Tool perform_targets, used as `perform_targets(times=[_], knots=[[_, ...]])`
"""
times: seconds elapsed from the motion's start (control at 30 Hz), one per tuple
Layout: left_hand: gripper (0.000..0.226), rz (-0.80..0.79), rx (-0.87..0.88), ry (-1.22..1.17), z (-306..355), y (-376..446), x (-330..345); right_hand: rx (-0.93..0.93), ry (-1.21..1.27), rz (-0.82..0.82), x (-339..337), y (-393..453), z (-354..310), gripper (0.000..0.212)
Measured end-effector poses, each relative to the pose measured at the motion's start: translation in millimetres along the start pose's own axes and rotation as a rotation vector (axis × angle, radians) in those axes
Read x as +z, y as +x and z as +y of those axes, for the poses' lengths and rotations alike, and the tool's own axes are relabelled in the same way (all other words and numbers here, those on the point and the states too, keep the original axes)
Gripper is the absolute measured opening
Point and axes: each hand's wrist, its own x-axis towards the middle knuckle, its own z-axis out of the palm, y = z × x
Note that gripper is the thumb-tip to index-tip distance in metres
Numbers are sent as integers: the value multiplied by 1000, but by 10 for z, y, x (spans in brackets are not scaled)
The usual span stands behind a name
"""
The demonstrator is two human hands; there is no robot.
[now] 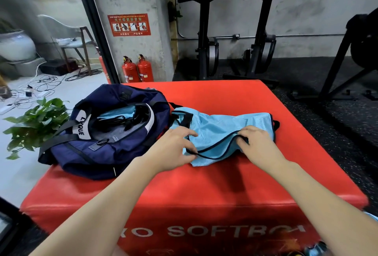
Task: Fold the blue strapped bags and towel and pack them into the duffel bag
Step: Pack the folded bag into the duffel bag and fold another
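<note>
A light blue bag (223,126) with black straps and trim lies flat across the middle of the red soft box (204,190). My left hand (173,149) holds its near left edge, thumb by the black trim. My right hand (257,141) pinches the black-trimmed edge on the right. A navy duffel bag (86,149) sits unzipped on the box's left side. Inside its opening, another light blue folded bag (120,115) with black straps is visible. No towel is in view.
A potted green plant (34,124) stands on the floor left of the box. Two red fire extinguishers (138,69) sit by the concrete pillar behind. Black exercise machines (206,30) line the back wall. Cables lie on the floor at far left.
</note>
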Motion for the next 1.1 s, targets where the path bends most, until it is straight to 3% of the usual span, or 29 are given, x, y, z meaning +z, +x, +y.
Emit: perform_targets(times=[0.37, 0.47, 0.73, 0.93, 1.1], knots=[[42, -61, 272, 308, 218, 52, 374, 23, 15, 11, -42, 17, 15, 17], [43, -37, 260, 472, 311, 95, 465, 8, -1, 0, -29, 13, -3, 18], [79, -58, 144, 635, 367, 185, 636, 13, -64, -63, -16, -2, -35, 22], [64, 46, 198, 617, 356, 219, 674, 27, -95, -87, 4, 1, -34, 24], [59, 205, 163, 360, 128, 218, 466, 18, -129, -74, -57, -2, 42, 23]])
